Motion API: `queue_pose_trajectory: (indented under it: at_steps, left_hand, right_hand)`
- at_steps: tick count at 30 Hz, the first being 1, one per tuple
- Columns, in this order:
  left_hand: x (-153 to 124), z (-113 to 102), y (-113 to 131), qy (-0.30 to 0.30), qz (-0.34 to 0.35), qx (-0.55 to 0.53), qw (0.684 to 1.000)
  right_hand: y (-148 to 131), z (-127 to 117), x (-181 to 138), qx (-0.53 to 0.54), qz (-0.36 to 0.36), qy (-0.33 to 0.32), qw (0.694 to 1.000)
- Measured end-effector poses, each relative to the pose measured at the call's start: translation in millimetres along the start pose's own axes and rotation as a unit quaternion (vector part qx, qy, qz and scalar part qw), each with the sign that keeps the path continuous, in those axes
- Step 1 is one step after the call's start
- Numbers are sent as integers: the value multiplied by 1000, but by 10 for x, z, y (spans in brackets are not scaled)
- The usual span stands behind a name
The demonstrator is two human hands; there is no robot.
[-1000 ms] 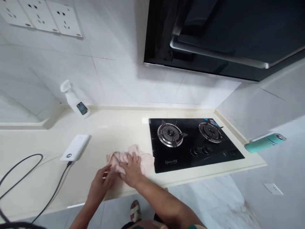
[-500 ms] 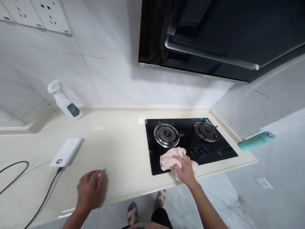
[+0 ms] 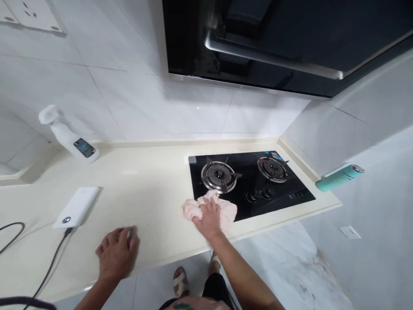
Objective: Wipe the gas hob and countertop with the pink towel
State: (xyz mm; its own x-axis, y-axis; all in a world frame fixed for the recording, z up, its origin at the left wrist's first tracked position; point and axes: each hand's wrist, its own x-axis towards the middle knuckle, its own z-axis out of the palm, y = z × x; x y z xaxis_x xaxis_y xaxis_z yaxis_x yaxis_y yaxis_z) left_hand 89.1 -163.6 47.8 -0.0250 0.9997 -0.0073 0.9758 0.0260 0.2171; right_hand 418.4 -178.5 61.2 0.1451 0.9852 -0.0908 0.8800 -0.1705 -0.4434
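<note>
My right hand (image 3: 210, 218) presses down on a pale pink cloth (image 3: 227, 211), fingers gripping its bunched folds. This cloth straddles the front left corner of the black gas cooktop (image 3: 241, 200) and the cream countertop (image 3: 151, 185) beside it. Just behind the cloth sits the left burner (image 3: 219, 175); the right burner (image 3: 273, 168) and the control knobs (image 3: 259, 195) lie farther right. My left hand (image 3: 118, 249) rests on the countertop near its front edge, fingers loosely bent and slightly apart, with nothing seen in it. Its fingertips are partly hidden.
A white power bank (image 3: 76, 207) with a black cable (image 3: 53, 262) lies left of my left hand. Against the back wall stands a white spray bottle (image 3: 69, 137). A teal bottle (image 3: 338, 178) is at the right end. The dark range hood (image 3: 258, 51) overhangs the cooktop.
My right hand has slid the cloth leftward, from in front of the knobs to the cooktop's left corner and onto the countertop. My left hand stays on the countertop. The view has shifted slightly.
</note>
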Motion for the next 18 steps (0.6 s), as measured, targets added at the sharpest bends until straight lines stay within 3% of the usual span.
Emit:
queue_pose_trajectory:
  at_steps: [5, 8, 11, 13, 16, 18]
  left_hand:
    - [5, -21, 24, -8, -6, -22, 1000]
    - [-2, -68, 48, -22, -7, -26, 999]
    - [-10, -121, 87, -29, -7, -30, 999]
    - [-9, -141, 110, -29, -8, -28, 999]
    - [-1, -137, 121, -34, -17, -15, 999]
    - [5, -109, 111, -28, -19, 1, 999]
  right_hand:
    - [-163, 399, -426, 43, -173, -50, 983]
    - [31, 476, -746, 71, -189, -43, 978]
    - [492, 300, -1017, 112, -120, 15, 986]
    - [896, 53, -1154, 142, -27, 82, 986]
    - [1569, -474, -1252, 189, 125, 189, 955]
    - [2031, -885, -1206, 203, 164, 259, 930]
